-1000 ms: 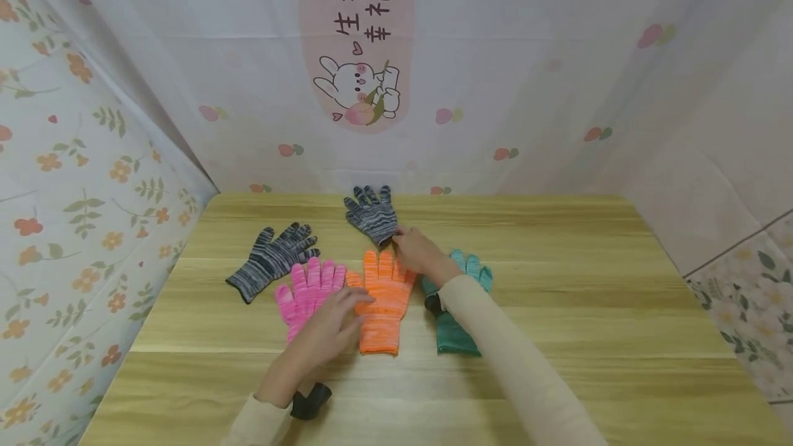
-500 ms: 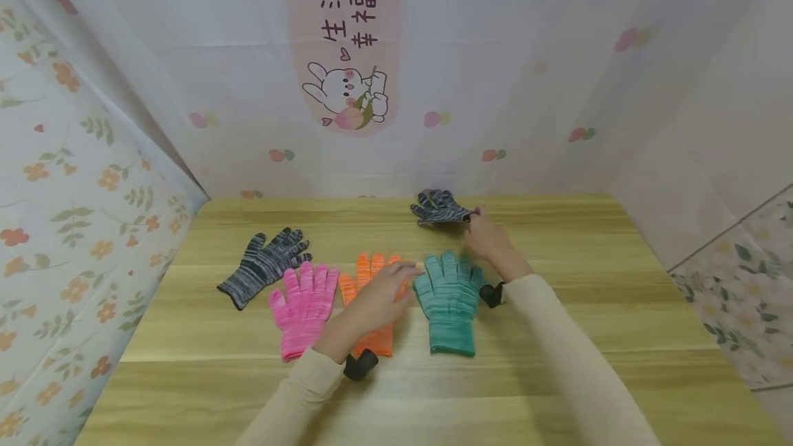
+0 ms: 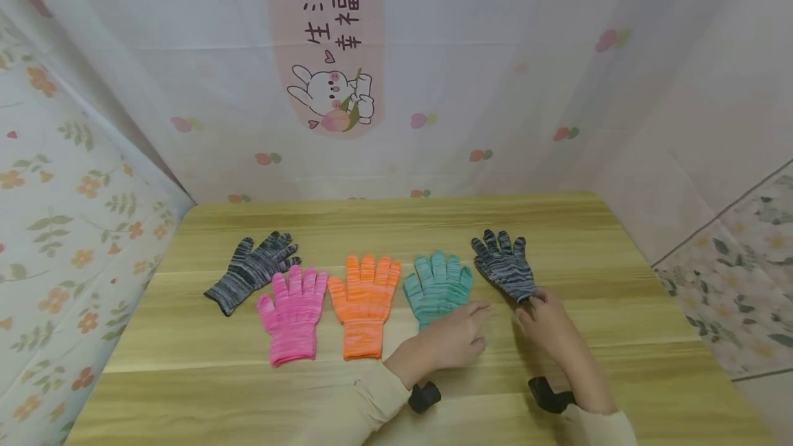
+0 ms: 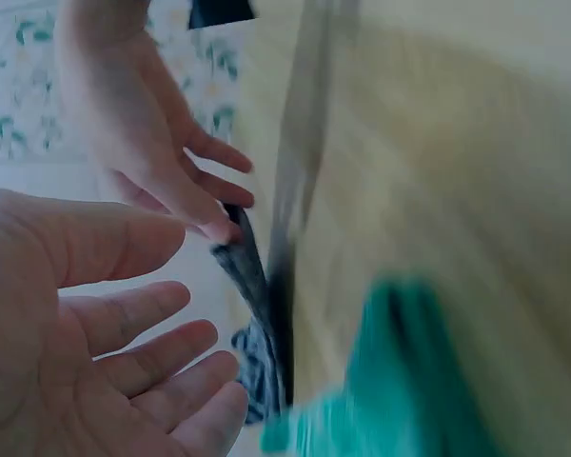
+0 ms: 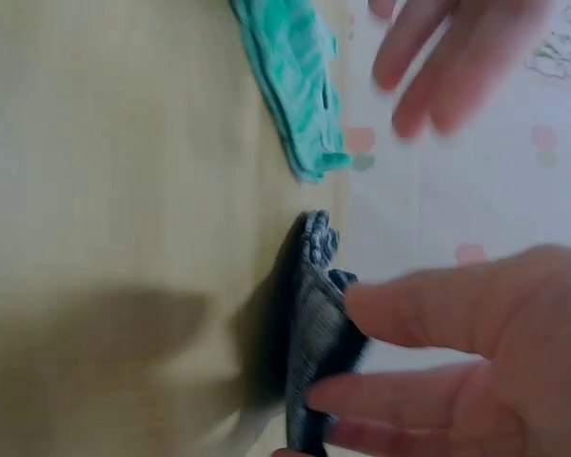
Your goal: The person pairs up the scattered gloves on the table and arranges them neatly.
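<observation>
A grey-and-black striped knit glove (image 3: pixel 504 268) lies at the right end of the row, fingers toward the back wall. My right hand (image 3: pixel 551 327) pinches its cuff, and in the right wrist view the cuff (image 5: pixel 314 343) is raised off the table. Over the lower part of a teal knit glove (image 3: pixel 437 286) hovers my left hand (image 3: pixel 451 339), covering the teal cuff. Its fingers are relaxed and hold nothing, as the left wrist view of the left hand (image 4: pixel 105 324) shows. An orange glove (image 3: pixel 365 301) and a pink glove (image 3: pixel 296 315) lie flat to the left.
A second grey-and-black glove (image 3: pixel 252 270) lies slanted at the far left, close to the pink one. The wooden table (image 3: pixel 248 405) ends at a hanging cloth (image 3: pixel 434 88) with printed fruit. Black wrist mounts (image 3: pixel 425 398) sit under both wrists.
My right hand has carried the grey glove from behind the orange one to the right of the teal one, then nearer me. My left hand has moved right, from pink and orange to teal.
</observation>
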`<state>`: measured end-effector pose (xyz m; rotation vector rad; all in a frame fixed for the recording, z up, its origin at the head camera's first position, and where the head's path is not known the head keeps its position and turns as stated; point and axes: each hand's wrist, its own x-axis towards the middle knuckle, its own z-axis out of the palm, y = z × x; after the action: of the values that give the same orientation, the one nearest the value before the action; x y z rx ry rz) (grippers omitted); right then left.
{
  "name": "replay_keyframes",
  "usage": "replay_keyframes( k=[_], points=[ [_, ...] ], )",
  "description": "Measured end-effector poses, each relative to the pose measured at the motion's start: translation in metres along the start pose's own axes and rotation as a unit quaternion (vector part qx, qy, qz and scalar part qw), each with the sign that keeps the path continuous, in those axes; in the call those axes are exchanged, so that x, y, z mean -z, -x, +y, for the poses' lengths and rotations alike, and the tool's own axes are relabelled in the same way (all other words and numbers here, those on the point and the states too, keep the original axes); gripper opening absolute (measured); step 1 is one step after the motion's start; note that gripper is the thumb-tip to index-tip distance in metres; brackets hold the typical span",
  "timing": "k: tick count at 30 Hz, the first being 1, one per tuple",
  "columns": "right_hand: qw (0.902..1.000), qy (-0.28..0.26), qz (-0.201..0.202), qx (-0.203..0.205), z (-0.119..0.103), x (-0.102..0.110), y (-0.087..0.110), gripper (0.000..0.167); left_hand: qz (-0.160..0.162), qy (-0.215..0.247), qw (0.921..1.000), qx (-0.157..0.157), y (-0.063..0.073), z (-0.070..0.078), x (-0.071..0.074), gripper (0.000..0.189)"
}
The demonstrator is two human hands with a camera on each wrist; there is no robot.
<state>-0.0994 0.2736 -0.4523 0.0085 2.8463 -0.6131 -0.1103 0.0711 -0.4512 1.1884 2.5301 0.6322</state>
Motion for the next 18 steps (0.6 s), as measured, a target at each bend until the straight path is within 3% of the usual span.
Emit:
replay_keyframes(
  k=[4,9,14,18],
  points=[
    [0.9995,0.018,-0.014,0.020,-0.001,-0.015,0.032,0.048,-0.024,-0.010,0.9996,-0.007,-0.006,0.015,-0.014,0.046],
    [0.9986,0.034,-0.040,0.007,-0.010,-0.025,0.056,0.045,-0.001,-0.081,0.9967,0.005,-0.013,0.021,-0.035,0.043],
    [0.9974,0.062,-0.036,-0.003,-0.010,-0.025,0.063,0.036,0.011,-0.164,0.9865,-0.006,-0.016,0.022,-0.049,0.038],
    [0.9993,0.038,-0.004,-0.008,-0.006,-0.021,0.057,0.023,0.033,-0.171,0.9848,0.001,-0.019,0.020,-0.054,0.035]
  ],
)
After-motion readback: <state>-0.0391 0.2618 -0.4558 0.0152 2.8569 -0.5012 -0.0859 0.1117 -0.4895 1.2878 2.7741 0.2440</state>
